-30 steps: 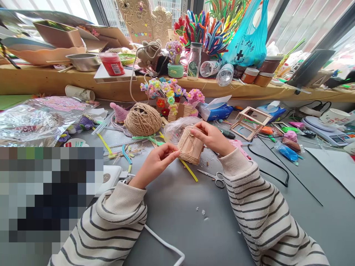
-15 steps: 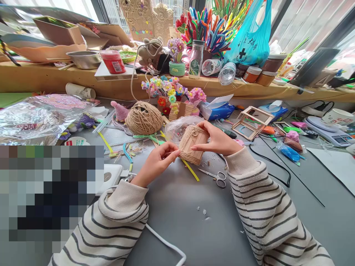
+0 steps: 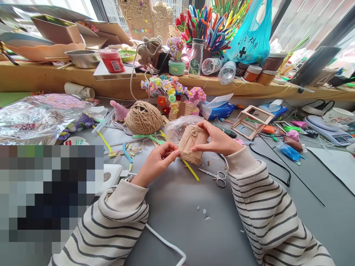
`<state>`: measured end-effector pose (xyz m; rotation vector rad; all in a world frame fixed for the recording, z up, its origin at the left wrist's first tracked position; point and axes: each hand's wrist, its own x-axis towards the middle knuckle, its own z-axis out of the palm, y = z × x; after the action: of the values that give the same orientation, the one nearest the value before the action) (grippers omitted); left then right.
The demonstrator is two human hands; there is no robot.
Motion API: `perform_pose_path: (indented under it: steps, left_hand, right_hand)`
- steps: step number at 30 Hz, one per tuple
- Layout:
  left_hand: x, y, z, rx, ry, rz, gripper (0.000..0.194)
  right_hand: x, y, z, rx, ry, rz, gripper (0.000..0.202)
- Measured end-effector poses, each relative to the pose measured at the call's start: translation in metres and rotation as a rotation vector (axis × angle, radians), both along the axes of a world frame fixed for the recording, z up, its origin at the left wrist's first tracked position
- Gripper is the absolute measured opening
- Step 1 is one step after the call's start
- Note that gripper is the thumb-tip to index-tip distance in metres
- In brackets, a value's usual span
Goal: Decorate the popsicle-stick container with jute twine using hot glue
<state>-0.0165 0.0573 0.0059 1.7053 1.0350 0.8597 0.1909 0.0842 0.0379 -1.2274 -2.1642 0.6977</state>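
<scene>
A small wooden piece wrapped with twine [image 3: 191, 147] is held up above the grey table, with a twine coil on its upper face. My right hand [image 3: 217, 138] grips it from the right, thumb across its front and fingers over the top edge. At its left edge, my left hand [image 3: 158, 162] has thumb and forefinger pinched together; whatever lies between the fingertips is too small to make out. Behind my left hand sits a ball of twine [image 3: 143, 118]. Small scissors [image 3: 216, 176] lie on the table just below the wooden piece.
A white cable [image 3: 166, 242] crosses the near part of the grey table [image 3: 177, 214]. Further back are a clear plastic bag [image 3: 180, 129], a flower arrangement [image 3: 169, 90], a wooden frame [image 3: 252, 122] and a scale [image 3: 327, 129]. Jars and pipe cleaners stand on the ledge.
</scene>
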Motion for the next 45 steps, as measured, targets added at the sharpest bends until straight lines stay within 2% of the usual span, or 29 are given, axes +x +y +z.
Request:
perform_pose_path:
  steps: [15,22,30,37,45]
  left_hand:
    - [0.0028,0.0007,-0.0015,-0.021,-0.057,0.045,0.02]
    - [0.0063,0.0011,-0.0035,-0.046,-0.038,0.089,0.028]
    - [0.0086,0.0003,-0.0017,-0.03,-0.039,0.131,0.028]
    - [0.0082,0.0002,-0.0017,-0.021,-0.006,0.116,0.027]
    - [0.0077,0.0009,-0.0011,-0.042,0.031,0.087,0.04]
  right_hand:
    - [-0.0015,-0.0018,0.0017,-0.015,0.021,0.013,0.054]
    - [-0.0007,-0.0012,-0.0002,-0.01,0.018,0.017,0.056]
    - [-0.0001,-0.0009,0.0,-0.016,-0.007,0.009,0.059]
    - [-0.0009,-0.0015,0.0016,-0.019,0.008,0.02,0.055]
    - [-0.0017,-0.0026,0.0033,-0.023,0.022,0.03,0.052]
